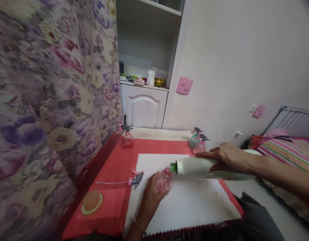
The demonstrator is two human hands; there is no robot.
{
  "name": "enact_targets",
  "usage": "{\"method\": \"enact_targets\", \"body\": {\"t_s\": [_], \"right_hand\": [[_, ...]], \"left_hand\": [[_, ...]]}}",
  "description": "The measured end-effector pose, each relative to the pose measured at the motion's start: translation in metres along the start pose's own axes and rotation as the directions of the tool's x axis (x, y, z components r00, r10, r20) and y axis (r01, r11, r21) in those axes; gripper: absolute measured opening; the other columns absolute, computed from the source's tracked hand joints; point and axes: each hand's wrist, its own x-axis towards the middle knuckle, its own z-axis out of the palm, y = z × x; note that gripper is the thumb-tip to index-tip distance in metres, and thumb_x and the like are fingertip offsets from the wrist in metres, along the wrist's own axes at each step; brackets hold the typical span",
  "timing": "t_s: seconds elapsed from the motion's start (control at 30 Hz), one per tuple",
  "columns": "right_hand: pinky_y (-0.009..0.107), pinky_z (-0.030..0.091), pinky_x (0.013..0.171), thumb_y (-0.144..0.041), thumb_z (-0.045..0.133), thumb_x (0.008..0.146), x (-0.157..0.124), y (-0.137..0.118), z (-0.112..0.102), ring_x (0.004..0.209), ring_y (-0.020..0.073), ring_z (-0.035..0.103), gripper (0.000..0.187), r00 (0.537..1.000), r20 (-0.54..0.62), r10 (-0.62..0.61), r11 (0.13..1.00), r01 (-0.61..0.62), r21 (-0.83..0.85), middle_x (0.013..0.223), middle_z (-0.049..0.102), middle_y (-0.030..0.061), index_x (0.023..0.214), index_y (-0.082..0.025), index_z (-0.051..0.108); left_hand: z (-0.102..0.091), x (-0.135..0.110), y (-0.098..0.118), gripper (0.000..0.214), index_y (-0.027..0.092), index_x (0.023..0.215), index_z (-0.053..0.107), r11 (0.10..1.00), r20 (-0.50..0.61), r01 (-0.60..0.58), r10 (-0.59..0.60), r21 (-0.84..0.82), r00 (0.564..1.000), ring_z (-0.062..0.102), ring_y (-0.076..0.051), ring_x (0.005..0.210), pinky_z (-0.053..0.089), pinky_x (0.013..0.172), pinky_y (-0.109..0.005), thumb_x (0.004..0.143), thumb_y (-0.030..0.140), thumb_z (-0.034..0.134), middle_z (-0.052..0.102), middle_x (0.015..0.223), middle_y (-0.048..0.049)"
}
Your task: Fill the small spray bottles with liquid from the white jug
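My left hand (152,193) is wrapped round a clear pink spray bottle (165,183) without its sprayer, standing on the white cloth. In my right hand (223,157) lies a large pale green bottle (194,168), tipped almost level. Its green spout (173,167) is close beside the open neck of the pink bottle; whether liquid flows I cannot tell. A grey and pink spray head (136,179) with a long tube rests to the left of my left hand. Nearer the front left lies a translucent round cap (92,202) with a pale green rim.
A pink spray bottle (127,140) stands at the back left. At the back right are a green spray bottle (194,141) and another pink one (199,147). White cloth (194,204) covers part of the red cloth (106,204). A flowered curtain (56,100) hangs along the left.
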Motion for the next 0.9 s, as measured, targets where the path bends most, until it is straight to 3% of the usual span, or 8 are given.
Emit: {"method": "enact_targets", "body": {"t_s": [0.3,0.67,0.9], "right_hand": [[0.031,0.048,0.062,-0.043,0.065,0.089,0.0,-0.0026,-0.004,0.074,0.0242,0.072,0.058,0.999,0.022,0.03,0.999,-0.029,-0.017,0.091,0.077,0.0071,0.142,-0.028,0.047],[0.03,0.047,0.061,-0.049,0.06,0.091,-0.0014,0.0002,-0.002,0.074,0.0242,0.072,0.057,1.0,0.018,0.01,0.999,-0.009,-0.04,0.092,0.077,0.0081,0.142,-0.027,0.046],[0.031,0.047,0.063,-0.051,0.057,0.092,-0.0003,-0.0002,-0.003,0.076,0.0256,0.073,0.057,0.999,0.038,0.016,0.998,-0.014,-0.055,0.094,0.077,0.0082,0.143,-0.028,0.045]], "left_hand": [[0.0003,0.0005,-0.0007,0.063,0.026,0.126,0.056,1.0,-0.019,0.01,-0.01,-0.011,1.0,0.053,-0.03,0.126,0.042,0.109,-0.043,0.065,0.021,0.07,0.061,0.13,-0.0056],[-0.0004,0.0008,0.0007,0.063,0.026,0.128,0.052,1.0,0.011,0.017,-0.017,-0.004,1.0,0.05,-0.03,0.129,0.038,0.111,-0.048,0.067,0.023,0.069,0.057,0.133,-0.0075],[-0.0002,0.001,-0.0032,0.063,0.028,0.128,0.052,1.0,0.019,0.003,-0.003,-0.014,1.0,0.05,-0.027,0.129,0.038,0.112,-0.044,0.068,0.019,0.068,0.057,0.133,-0.0046]]}}
